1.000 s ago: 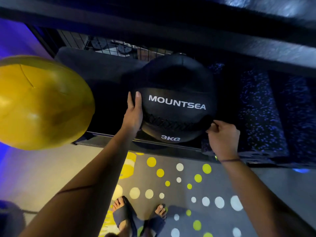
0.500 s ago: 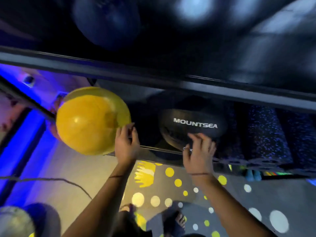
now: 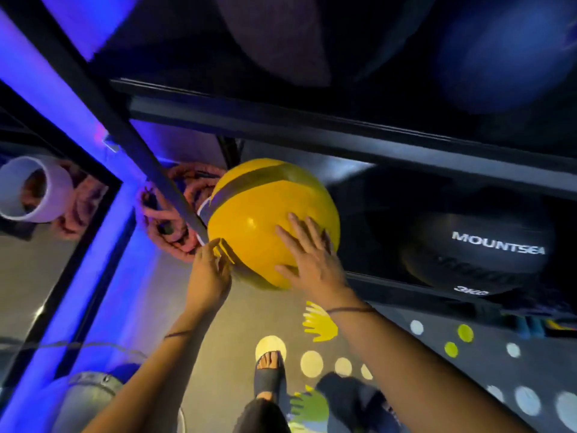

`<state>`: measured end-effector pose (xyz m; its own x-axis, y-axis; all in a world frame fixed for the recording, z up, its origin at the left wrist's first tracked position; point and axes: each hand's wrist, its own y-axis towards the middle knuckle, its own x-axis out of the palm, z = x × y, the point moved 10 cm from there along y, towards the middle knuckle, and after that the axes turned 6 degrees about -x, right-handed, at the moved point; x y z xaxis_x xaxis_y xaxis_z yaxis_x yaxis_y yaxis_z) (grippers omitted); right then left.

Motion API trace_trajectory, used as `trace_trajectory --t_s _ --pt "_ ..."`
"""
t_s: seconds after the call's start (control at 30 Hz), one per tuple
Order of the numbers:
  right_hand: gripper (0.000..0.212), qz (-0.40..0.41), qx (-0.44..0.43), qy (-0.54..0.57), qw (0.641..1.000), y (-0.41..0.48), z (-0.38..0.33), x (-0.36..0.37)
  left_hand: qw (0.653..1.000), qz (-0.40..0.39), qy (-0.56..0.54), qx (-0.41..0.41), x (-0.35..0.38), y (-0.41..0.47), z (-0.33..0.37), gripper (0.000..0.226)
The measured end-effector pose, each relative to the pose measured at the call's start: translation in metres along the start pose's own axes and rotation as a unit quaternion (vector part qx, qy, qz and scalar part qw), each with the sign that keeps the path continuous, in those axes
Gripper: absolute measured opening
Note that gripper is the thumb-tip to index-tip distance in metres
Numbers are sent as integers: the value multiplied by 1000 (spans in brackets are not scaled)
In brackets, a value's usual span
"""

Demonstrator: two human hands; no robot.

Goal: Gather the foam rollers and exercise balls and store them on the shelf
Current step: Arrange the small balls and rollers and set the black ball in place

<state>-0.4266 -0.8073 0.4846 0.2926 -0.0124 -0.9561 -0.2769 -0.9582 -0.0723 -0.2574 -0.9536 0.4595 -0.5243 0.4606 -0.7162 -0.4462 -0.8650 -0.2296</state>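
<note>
Shelf [image 3: 312, 126]: black metal frame with two tiers in sight. An upright post [image 3: 125, 132] runs down its left end.
Floor mat [image 3: 406, 354]: grey, with pale and yellow-green dots and hand-shaped prints, lying below the shelf front.
Upper tier: one dark grey ball [image 3: 274, 35] and one blue ball [image 3: 499, 51], both badly blurred.
Black ball [image 3: 474, 245]: on the lower tier, right of centre, with "MOUNTSEA" in white across its face and a weight mark low down.
Yellow ball [image 3: 259, 214]: at the left end of the lower tier, touching the post, with its underside bulging out past the front rail. A grey band crosses its top. It is probably resting on the shelf board, but the contact is hidden.
Rope coil [image 3: 168, 226]: pinkish, behind the post and just left of the yellow ball.
Right hand [image 3: 312, 254]: fingers spread wide and straight, palm flat against the front of the yellow ball.
Left hand [image 3: 207, 273]: fingers straight, with the tips touching the ball's lower left side. It grips nothing.
Foot [image 3: 270, 370]: in a dark sandal, on the mat below the hands.
</note>
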Motion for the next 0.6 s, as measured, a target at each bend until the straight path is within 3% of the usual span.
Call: trace_trajectory --t_s 0.17,0.23,0.47,0.6 --pt "64 25 207 27 978 8 80 -30 996 -90 -12 25 1 22 15 49" --pt "69 30 296 53 953 5 113 -50 993 -117 5 33 12 33 25 56" --pt "58 147 345 190 907 12 153 -64 977 -207 -57 -8 56 67 59 50" --pt "104 122 370 261 883 5 158 -48 965 -244 -77 -54 73 87 66 43"
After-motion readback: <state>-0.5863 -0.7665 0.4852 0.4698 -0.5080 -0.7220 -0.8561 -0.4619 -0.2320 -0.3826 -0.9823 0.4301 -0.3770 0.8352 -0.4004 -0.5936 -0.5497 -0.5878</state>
